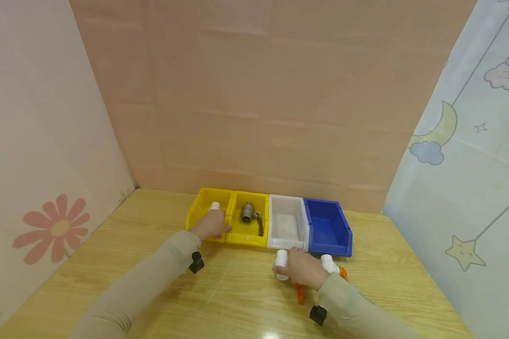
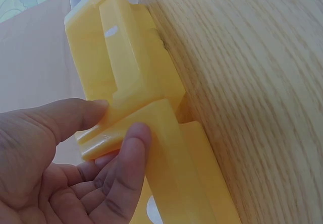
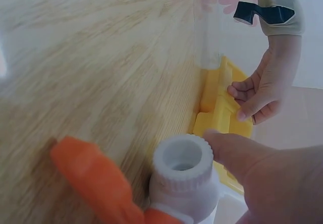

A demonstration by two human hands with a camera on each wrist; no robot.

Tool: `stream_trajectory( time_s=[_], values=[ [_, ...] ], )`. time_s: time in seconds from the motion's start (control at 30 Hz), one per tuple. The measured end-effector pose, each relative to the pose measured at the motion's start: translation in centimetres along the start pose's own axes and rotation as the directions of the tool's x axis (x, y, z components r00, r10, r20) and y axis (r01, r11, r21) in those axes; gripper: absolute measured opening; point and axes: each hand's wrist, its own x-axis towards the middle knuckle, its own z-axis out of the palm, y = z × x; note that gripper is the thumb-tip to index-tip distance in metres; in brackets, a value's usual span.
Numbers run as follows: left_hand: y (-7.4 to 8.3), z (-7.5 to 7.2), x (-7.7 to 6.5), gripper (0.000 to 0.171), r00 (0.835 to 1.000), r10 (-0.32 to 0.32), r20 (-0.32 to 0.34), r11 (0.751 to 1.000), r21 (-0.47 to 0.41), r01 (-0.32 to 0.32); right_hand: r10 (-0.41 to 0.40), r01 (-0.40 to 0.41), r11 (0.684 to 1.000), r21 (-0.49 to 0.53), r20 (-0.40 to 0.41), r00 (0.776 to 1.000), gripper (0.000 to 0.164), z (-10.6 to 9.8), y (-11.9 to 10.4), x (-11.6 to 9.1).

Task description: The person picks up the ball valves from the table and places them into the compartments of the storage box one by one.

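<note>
My left hand [image 1: 211,223] pinches the adjoining walls of two yellow bins, the left yellow bin [image 1: 192,219] and the right yellow bin [image 1: 254,241]. In the left wrist view, its thumb and fingers straddle those walls. A white piece [image 1: 215,205] shows in the left bin, partly behind the hand. A metal valve [image 1: 247,213] with a brownish lever lies in the right one. My right hand [image 1: 304,269] grips a white plastic valve [image 3: 184,183] with an orange handle [image 3: 93,178], its thumb against the ribbed collar. Its other fingers are mostly hidden.
Beside the right wrist lies another white fitting [image 1: 329,264] with an orange part [image 1: 343,273]. A white bin [image 1: 285,223] and a blue bin [image 1: 328,230] continue the row to the right. A backdrop [image 1: 254,117] rises behind the wooden table [image 1: 237,306].
</note>
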Motion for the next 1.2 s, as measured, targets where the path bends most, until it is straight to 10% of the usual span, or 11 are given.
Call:
stream_trajectory(
  time_s=[1.2],
  values=[
    [-0.4,0.3,0.4,0.026,1.000,-0.029,0.004,0.999,-0.032,0.029,-0.013,0.013,1.000,0.006,0.076,0.997,0.040,-0.1,0.1,1.1]
  ],
)
